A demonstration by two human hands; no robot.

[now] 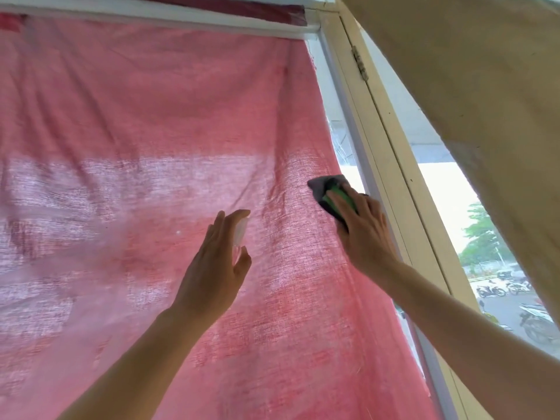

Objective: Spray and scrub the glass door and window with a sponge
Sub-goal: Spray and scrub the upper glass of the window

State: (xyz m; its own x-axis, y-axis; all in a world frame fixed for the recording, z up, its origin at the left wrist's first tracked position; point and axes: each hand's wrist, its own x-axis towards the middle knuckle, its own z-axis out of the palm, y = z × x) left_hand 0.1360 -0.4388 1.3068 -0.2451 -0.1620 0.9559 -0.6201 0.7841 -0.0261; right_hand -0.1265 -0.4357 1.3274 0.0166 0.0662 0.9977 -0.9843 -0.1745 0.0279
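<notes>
Your right hand point(360, 228) presses flat fingers on the green sponge point(341, 197), at the pink curtain's point(151, 116) 3 o'clock edge, beside the window frame point(380, 131). Your left hand point(212, 268), at the sponge's 8 o'clock, pinches a small translucent spray bottle point(240, 234).

Green, grey-backed sponge point(339, 199) is pressed flat against glass point(348, 168) beneath right hand point(363, 228). Translucent spray bottle point(241, 234) is held upright within left hand point(215, 268).
</notes>
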